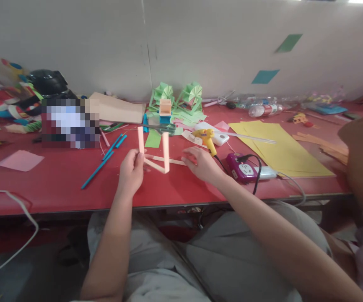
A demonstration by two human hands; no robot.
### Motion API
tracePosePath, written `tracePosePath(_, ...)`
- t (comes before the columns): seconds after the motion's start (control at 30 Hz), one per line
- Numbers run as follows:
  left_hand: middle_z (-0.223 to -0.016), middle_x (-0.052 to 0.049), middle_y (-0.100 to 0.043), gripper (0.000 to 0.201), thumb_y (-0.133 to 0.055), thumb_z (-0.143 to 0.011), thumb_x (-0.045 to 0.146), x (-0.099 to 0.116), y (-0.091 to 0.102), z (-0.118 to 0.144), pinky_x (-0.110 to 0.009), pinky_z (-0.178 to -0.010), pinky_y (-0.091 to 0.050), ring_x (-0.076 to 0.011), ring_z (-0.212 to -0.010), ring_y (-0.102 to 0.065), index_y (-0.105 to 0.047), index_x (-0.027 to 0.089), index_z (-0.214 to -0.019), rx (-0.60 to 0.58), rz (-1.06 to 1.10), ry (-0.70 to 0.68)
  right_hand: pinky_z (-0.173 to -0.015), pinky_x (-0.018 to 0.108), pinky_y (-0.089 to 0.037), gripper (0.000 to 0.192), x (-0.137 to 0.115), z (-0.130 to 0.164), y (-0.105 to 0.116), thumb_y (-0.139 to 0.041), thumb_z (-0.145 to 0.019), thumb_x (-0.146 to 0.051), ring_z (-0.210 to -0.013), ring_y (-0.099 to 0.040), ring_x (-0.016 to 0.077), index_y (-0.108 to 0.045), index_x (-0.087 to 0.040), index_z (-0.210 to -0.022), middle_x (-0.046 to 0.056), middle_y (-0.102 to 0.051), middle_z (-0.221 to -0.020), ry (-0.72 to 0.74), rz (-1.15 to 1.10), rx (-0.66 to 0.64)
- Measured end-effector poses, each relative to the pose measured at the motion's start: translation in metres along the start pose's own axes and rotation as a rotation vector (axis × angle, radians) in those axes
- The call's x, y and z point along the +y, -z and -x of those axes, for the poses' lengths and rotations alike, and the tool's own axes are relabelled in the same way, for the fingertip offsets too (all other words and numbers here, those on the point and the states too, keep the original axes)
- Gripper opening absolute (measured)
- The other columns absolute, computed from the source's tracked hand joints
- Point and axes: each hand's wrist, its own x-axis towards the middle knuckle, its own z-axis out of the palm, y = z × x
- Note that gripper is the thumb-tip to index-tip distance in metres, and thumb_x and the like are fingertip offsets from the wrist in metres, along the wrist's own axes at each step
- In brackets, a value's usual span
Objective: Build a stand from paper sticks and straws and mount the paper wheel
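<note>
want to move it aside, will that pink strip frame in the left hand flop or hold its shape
The pink strip frame looks like thin folded paper, so it is probably very light and easily crushed. The left hand pinches one corner and its uprights stand, suggesting some stiffness.

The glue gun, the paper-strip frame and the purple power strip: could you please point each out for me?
glue gun (207, 137), head view, on its yellow body.
paper-strip frame (166, 152), head view, on its right upright strip.
purple power strip (242, 168), head view, on its top face by the socket.
</note>
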Motion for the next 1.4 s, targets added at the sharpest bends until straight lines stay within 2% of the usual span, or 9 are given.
tracePosePath(0.13,-0.103,-0.009,-0.075,0.025,-0.057,-0.093,0.038,-0.002,0.001,-0.001,-0.024,-0.06,-0.054,-0.0159,-0.071,-0.07,-0.057,0.018,-0.109,-0.041,-0.022,-0.057,-0.085,0.038,-0.047,0.018,0.005,-0.003,-0.005,-0.064,-0.089,-0.023,-0.096,-0.063,0.0267,-0.069,-0.015,-0.105,0.014,-0.068,-0.105,-0.007,0.271,-0.068)
tracePosePath(0.23,-0.103,-0.01,-0.075,0.023,-0.057,-0.093,0.035,-0.003,0.001,-0.001,-0.027,-0.066,-0.056,-0.0168,-0.073,-0.072,-0.055,0.018,-0.107,-0.058,-0.01,-0.054,-0.07,0.031,-0.044,0.003,0.003,-0.006,-0.006,-0.066,-0.087,-0.02,-0.081,-0.061,0.0199,-0.066,-0.018,-0.089,0.009,-0.068,-0.092,-0.072,0.238,-0.143)
tracePosePath(0.37,-0.101,-0.011,-0.076,0.024,-0.063,-0.09,0.034,-0.003,0.0,-0.002,-0.033,-0.083,-0.057,-0.0201,-0.085,-0.074,-0.057,0.017,-0.105,-0.027,0.043,-0.013,-0.063,0.029,-0.04,0.009,0.001,-0.005,-0.004,-0.064,-0.086,-0.021,-0.072,-0.057,0.0171,-0.057,-0.02,-0.079,0.005,-0.066,-0.082,-0.136,0.125,-0.179)
tracePosePath(0.6,-0.093,-0.008,-0.077,0.028,-0.077,-0.079,0.032,0.005,-0.002,0.002,-0.035,-0.081,-0.06,-0.0219,-0.083,-0.075,-0.062,0.016,-0.096,-0.043,0.176,0.051,-0.07,0.031,-0.05,0.024,-0.017,0.006,-0.001,-0.069,-0.084,-0.037,-0.077,-0.063,0.0162,-0.054,-0.021,-0.094,0.002,-0.064,-0.083,-0.083,-0.64,0.009)
tracePosePath(0.73,-0.09,-0.008,-0.077,0.03,-0.078,-0.077,0.033,0.011,-0.004,0.005,-0.033,-0.078,-0.059,-0.0231,-0.088,-0.075,-0.061,0.017,-0.096,-0.064,0.147,0.088,-0.075,0.031,-0.055,0.04,-0.035,0.012,0.003,-0.077,-0.08,-0.034,-0.078,-0.066,0.0144,-0.056,-0.022,-0.113,0.0,-0.065,-0.088,-0.072,-0.94,-0.088)
tracePosePath(1.0,-0.084,-0.004,-0.074,0.039,-0.073,-0.082,0.04,0.005,-0.007,0.005,-0.028,-0.068,-0.054,-0.0178,-0.077,-0.072,-0.039,0.024,-0.089,-0.106,0.118,-0.097,-0.077,0.034,-0.06,0.029,-0.048,0.015,0.004,-0.08,-0.077,-0.034,-0.075,-0.069,0.0142,-0.058,-0.02,-0.09,-0.002,-0.063,-0.084,-0.149,-1.2,-0.328)
tracePosePath(1.1,-0.095,-0.007,-0.074,0.029,-0.067,-0.088,0.035,0.006,-0.007,0.008,-0.028,-0.073,-0.055,-0.0192,-0.088,-0.072,-0.042,0.023,-0.082,-0.136,0.082,-0.186,-0.077,0.033,-0.06,0.031,-0.05,0.013,0.003,-0.082,-0.077,-0.038,-0.074,-0.069,0.0143,-0.058,-0.021,-0.087,-0.002,-0.063,-0.081,-0.154,-1.224,-0.288)
tracePosePath(1.27,-0.105,-0.009,-0.073,0.008,-0.059,-0.092,0.026,0.008,-0.007,0.01,-0.033,-0.088,-0.056,-0.0217,-0.104,-0.069,-0.065,0.021,-0.091,-0.199,-0.049,-0.292,-0.079,0.032,-0.061,0.036,-0.05,0.01,0.006,-0.084,-0.073,-0.046,-0.083,-0.068,0.0157,-0.057,-0.023,-0.083,-0.002,-0.064,-0.082,-0.125,-1.24,-0.027)
tracePosePath(1.4,-0.102,-0.007,-0.074,0.016,-0.06,-0.091,0.03,0.008,-0.007,0.01,-0.033,-0.088,-0.056,-0.0209,-0.096,-0.07,-0.073,0.022,-0.098,-0.165,-0.122,-0.289,-0.071,0.029,-0.062,0.037,-0.052,0.013,0.004,-0.081,-0.075,-0.049,-0.08,-0.067,0.0146,-0.058,-0.023,-0.087,-0.001,-0.065,-0.083,-0.125,-1.173,-0.131)
